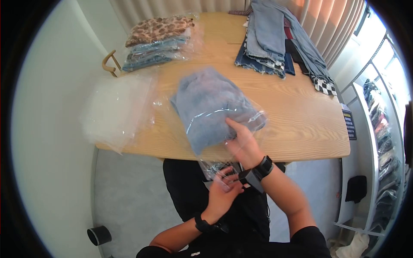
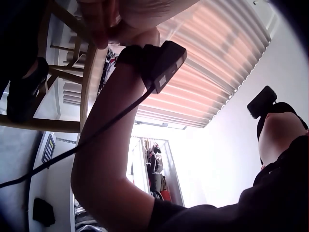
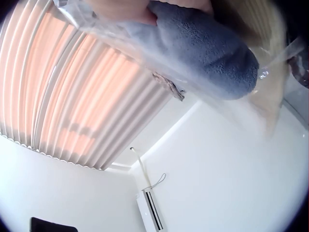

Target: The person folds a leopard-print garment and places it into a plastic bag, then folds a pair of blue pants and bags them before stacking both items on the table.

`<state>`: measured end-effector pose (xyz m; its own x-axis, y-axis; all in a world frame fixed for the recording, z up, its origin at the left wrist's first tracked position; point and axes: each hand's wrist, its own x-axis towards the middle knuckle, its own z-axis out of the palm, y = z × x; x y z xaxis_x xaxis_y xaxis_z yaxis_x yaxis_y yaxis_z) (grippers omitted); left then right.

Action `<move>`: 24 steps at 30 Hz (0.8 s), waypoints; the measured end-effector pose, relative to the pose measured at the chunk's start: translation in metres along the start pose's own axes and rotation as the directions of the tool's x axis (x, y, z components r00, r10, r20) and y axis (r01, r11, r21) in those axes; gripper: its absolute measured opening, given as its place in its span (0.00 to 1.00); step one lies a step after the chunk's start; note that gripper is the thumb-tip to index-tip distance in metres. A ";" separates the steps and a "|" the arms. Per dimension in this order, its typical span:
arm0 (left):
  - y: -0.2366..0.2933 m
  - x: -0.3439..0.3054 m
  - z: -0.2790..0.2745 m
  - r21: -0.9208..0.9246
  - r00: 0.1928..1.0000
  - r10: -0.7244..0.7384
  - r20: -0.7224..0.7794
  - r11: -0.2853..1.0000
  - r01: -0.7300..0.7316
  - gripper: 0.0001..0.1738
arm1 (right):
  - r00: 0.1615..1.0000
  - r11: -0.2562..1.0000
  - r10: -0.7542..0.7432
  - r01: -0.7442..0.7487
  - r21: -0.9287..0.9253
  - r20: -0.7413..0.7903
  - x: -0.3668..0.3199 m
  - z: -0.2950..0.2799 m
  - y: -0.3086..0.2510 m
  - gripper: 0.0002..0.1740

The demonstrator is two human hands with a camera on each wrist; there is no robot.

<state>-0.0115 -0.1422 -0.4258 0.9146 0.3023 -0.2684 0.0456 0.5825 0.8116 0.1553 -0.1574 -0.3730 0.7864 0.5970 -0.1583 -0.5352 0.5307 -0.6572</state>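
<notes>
In the head view a folded light-blue denim garment point(image 1: 211, 107) lies inside a clear plastic bag point(image 1: 254, 121) at the table's near edge. My right hand point(image 1: 245, 146) grips the near right part of the bag, its thumb on top and the other fingers mostly hidden. Below the table edge, my left hand point(image 1: 223, 195) pinches the loose clear end of the bag over my lap. The right wrist view shows the blue denim point(image 3: 207, 53) close up under the plastic, with fingers point(image 3: 125, 9) against it. In the left wrist view the bag is hidden.
A stack of bagged garments point(image 1: 159, 45), leopard print on top, sits at the back left. Empty clear bags point(image 1: 118, 107) lie at the table's left. Unbagged jeans point(image 1: 269, 38) are piled at the back right. A shelf rack point(image 1: 374, 159) stands right of the wooden table point(image 1: 309, 129).
</notes>
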 end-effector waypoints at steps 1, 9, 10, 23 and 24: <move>0.003 0.002 0.005 0.019 1.000 -0.031 0.003 0.999 0.031 0.34 | 0.996 0.991 0.086 -0.082 0.103 -0.032 0.012 0.003 -0.010 0.18; 0.089 0.082 0.020 0.567 0.692 -0.127 0.710 0.686 -0.456 0.23 | 0.991 1.000 -0.014 0.011 0.021 0.133 0.052 0.030 -0.118 0.18; 0.098 0.102 0.024 0.566 0.658 -0.232 0.716 0.745 -0.353 0.21 | 0.989 0.997 -0.076 0.078 -0.005 0.125 0.057 0.033 -0.129 0.18; 0.081 0.278 0.028 0.140 0.435 -0.493 0.753 0.767 0.627 0.16 | 0.937 0.897 -0.338 0.349 -0.271 0.088 0.164 0.162 -0.187 0.18; 0.082 0.279 0.027 0.124 0.402 -0.502 0.766 0.729 0.674 0.19 | 0.901 0.854 -0.361 0.424 -0.303 0.242 0.178 0.172 -0.186 0.18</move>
<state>0.2582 -0.0309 -0.4200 0.6524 -0.7487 -0.1173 0.6990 0.5347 0.4748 0.3417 -0.0467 -0.1525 0.8271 0.4915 0.2727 -0.0305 0.5237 -0.8514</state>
